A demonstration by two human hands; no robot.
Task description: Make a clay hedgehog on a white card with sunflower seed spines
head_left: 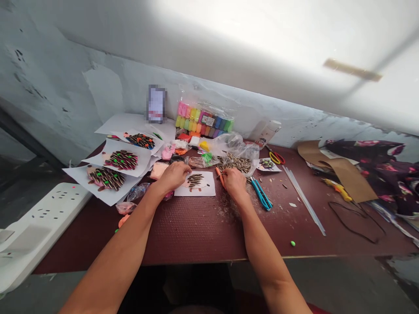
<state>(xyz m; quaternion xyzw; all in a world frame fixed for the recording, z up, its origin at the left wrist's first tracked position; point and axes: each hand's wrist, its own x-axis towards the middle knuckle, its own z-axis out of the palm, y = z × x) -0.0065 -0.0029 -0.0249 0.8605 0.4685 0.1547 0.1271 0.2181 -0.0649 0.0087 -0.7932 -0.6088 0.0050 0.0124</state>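
A white card (196, 192) lies on the table between my hands. On it is a pale pink hedgehog shape with rows of striped sunflower seeds (195, 179) for spines. My left hand (175, 176) rests at the card's upper left edge, fingers bent together; whether something is between the fingertips is hidden. Right of the card, my right hand (233, 179) has its fingers pinched close to a slim orange object (220, 178). What that pinch holds is too small to make out. Just behind this hand, loose sunflower seeds (240, 163) spill from a clear plastic bag (253, 152).
Finished hedgehog cards (135, 161) overlap at the left, near a white power strip (42, 218). Coloured clay packs (203, 122) and a phone (156, 104) stand along the wall. Rightward lie a blue cutter (261, 194), scissors (276, 157), glue sticks (304, 200) and a yellow glue gun (338, 189).
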